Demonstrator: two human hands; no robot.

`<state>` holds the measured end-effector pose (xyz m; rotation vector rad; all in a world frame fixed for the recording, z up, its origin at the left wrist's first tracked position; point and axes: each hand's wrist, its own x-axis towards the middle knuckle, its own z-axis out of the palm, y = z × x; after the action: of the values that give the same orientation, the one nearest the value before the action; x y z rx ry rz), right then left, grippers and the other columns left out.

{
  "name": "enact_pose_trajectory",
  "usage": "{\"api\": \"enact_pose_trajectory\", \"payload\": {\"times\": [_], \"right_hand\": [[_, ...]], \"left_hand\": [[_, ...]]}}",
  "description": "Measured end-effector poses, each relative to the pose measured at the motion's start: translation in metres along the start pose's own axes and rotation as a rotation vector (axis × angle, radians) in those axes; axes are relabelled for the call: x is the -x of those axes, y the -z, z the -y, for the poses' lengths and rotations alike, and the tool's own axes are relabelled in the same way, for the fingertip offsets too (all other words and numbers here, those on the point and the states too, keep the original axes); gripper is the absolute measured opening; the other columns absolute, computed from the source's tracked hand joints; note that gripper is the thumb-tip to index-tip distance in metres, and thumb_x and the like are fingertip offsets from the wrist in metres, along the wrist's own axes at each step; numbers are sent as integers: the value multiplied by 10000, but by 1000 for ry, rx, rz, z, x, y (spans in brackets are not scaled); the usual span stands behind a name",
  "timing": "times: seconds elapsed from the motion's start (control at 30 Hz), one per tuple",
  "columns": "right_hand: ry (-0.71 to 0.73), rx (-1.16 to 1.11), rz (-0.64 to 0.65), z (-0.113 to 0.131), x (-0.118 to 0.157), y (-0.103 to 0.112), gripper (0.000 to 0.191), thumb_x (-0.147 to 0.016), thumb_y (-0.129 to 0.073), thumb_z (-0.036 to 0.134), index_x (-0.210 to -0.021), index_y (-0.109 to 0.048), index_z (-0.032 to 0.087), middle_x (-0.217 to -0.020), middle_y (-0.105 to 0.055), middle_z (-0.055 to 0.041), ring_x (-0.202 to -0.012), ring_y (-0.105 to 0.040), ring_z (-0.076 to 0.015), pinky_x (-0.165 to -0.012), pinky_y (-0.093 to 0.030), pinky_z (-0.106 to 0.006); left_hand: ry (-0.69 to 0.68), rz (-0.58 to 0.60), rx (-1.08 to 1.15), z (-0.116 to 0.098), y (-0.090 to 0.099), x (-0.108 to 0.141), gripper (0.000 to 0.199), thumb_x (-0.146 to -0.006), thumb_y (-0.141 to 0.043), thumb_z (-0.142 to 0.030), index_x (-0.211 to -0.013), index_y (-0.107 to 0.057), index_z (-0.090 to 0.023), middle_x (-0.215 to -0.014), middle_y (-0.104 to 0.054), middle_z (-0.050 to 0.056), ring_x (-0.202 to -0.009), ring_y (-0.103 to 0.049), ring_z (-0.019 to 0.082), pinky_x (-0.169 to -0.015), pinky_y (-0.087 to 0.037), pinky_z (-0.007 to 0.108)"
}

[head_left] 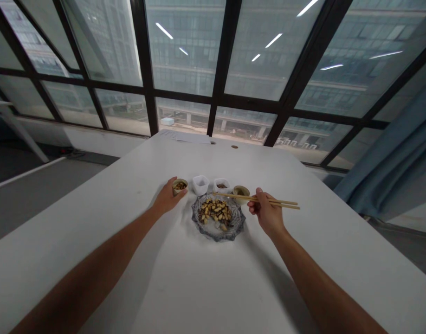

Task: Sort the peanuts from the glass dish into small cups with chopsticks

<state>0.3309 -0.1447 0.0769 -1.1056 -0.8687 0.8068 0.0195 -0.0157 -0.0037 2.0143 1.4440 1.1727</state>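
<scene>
My left hand [167,197] is wrapped round a small round cup [180,186] with brown pieces in it, left of the glass plate. In my right hand [267,211] is a pair of wooden chopsticks [282,203], which point left over the far rim of the plate. The clear glass plate [236,228] has a jagged rim and bears a heap of yellow-brown slices [216,211]. Behind it stand a white square bowl [200,184], a second white bowl [227,182] with small dark pieces, and a tan cup [241,190] beside the chopsticks.
The white table [185,287] stretches from me to the windows. Sheets of paper [190,138] and two small dark round objects lie near its far edge, one of them a brown disc [234,146]. A blue curtain [390,153] hangs at the right.
</scene>
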Motion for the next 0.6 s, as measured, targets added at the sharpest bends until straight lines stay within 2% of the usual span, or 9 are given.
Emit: {"api": "enact_pose_trajectory", "payload": {"times": [0.17, 0.37, 0.5, 0.6], "right_hand": [[-144, -95, -37, -34, 0, 8, 500, -648, -801, 632, -668, -554, 197, -510, -630, 1, -373, -530, -112, -317, -430, -219], [-213, -117, -64, -47, 4, 13, 462, -701, -780, 603, -673, -561, 197, -511, -630, -3, -386, -549, -109, -318, -438, -198], [-167, -95, -26, -45, 5, 12, 458, -724, -751, 612, -674, -563, 198, -511, -627, -8, -381, -548, -118, -319, -434, -214], [-48, -54, -69, -37, 11, 7, 472, -721, -752, 621, -673, -562, 191, -523, -637, -8, -390, -551, -122, -343, -434, -228]], "left_hand": [[-5, 8, -8, 0, 1, 1, 728, -822, -605, -587, -1385, -402, -174, -1276, -630, 156, -1163, -629, 280, -1032, -485, 478], [-1, 26, -28, 1, 1, 2, 735, -819, -619, -572, -1398, -384, -185, -1297, -622, 157, -1183, -619, 289, -1035, -483, 490], [5, 14, -31, -1, 1, 3, 728, -812, -640, -540, -1395, -385, -186, -1327, -604, 152, -1202, -608, 277, -1049, -474, 465], [-47, -21, -42, -2, 2, 4, 719, -786, -672, -517, -1374, -414, -194, -1369, -571, 145, -1251, -573, 276, -1072, -456, 450]]}}
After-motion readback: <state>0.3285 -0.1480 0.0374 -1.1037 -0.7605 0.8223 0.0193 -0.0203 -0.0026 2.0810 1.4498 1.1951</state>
